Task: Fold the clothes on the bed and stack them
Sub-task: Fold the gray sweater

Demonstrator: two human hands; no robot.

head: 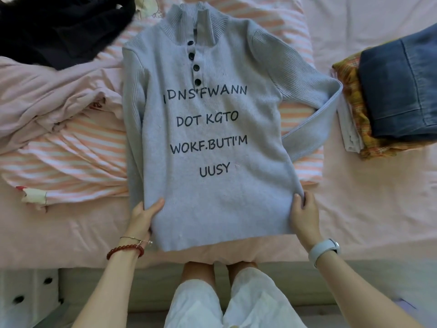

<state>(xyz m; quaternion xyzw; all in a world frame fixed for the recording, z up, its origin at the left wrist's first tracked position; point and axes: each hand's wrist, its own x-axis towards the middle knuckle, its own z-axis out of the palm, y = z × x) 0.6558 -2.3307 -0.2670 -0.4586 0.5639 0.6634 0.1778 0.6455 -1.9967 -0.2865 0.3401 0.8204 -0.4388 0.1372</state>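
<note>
On the bed [354, 209], seen from the head camera, a pale blue sweater [205, 138] is laid flat with its front up and its collar pointing away from the person. Four dark buttons are shown below the collar, and dark lettering is printed in four rows down the chest. One sleeve is folded in along the body on the left of the view; the other is bent outward on the right. The lower hem is gripped at both corners: the left hand [143, 217] is closed on the near-left corner, thumb on top, and the right hand [305, 213] is closed on the near-right corner. A striped garment [71, 159] is spread beneath the sweater. A crumpled pink garment [47, 100] and a black garment [59, 27] are seen at the upper left. At the right edge, a stack is formed by folded jeans [399, 91] resting on a folded plaid garment [354, 102] with a white item under it.
</note>
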